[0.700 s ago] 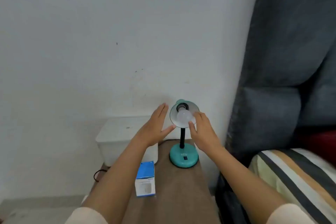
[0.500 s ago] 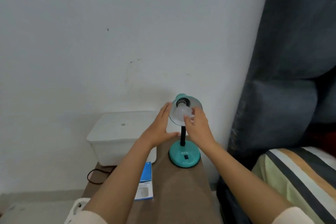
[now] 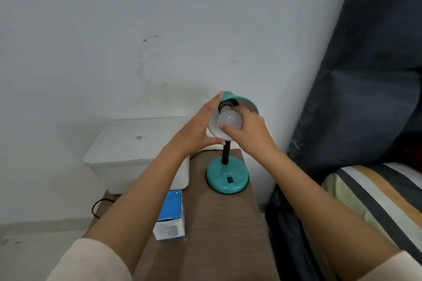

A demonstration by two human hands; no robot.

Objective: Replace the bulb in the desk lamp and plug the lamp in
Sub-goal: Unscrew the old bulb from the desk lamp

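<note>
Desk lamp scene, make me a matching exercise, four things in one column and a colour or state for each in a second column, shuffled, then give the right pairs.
Column one:
1. bulb
2. lamp base
3. bulb box
4. storage bin

Column two:
A. teal, round, standing on the wooden table
B. white, lidded, beside the table
C. frosted white, gripped by the right hand
D. blue and white, lying on the table by the left forearm

Pairs: 1-C, 2-A, 3-D, 4-B
</note>
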